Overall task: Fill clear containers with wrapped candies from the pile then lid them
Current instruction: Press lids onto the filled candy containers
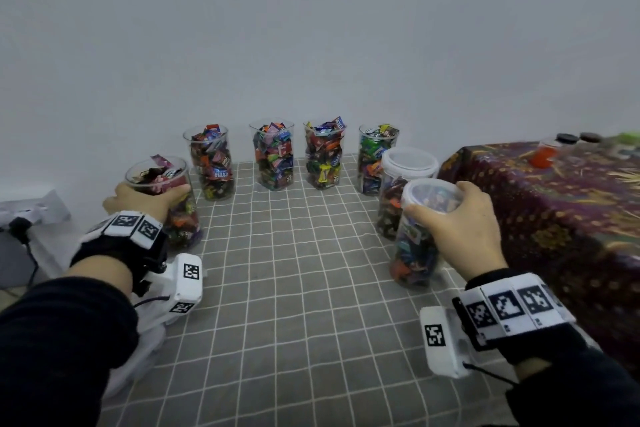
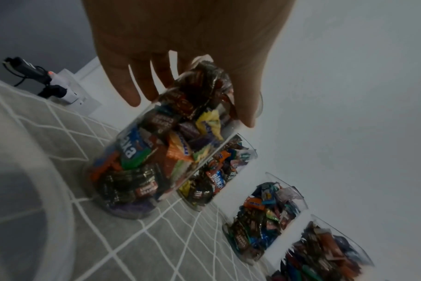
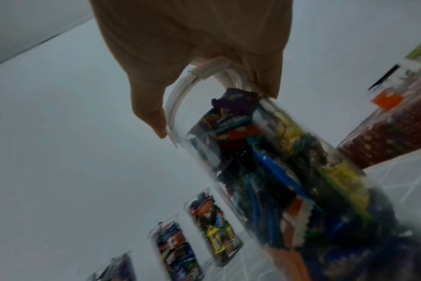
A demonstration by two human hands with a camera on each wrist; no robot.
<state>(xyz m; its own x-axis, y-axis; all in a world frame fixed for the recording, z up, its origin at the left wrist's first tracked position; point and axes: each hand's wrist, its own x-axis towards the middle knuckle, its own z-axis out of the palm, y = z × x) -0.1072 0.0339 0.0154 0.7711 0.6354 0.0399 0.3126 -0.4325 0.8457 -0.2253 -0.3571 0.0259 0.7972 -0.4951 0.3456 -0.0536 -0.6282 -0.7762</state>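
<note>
My left hand (image 1: 145, 199) (image 2: 192, 76) grips the rim of an open clear container (image 1: 173, 211) (image 2: 151, 157) full of wrapped candies, standing on the grey checked cloth at the left. My right hand (image 1: 457, 218) (image 3: 204, 76) grips the top of a lidded candy-filled container (image 1: 415, 246) (image 3: 276, 171), fingers curled round its white lid (image 1: 431, 196) (image 3: 180, 98). Just behind it stands another lidded container (image 1: 405, 184). Several open filled containers (image 1: 273, 156) line the wall.
A side table under a dark red patterned cloth (image 1: 554, 204) stands at the right with small jars (image 1: 543, 154) on it. A white power strip with plugs (image 1: 31, 211) (image 2: 48, 83) lies at the far left. Something white (image 1: 138, 357) lies beside my left forearm.
</note>
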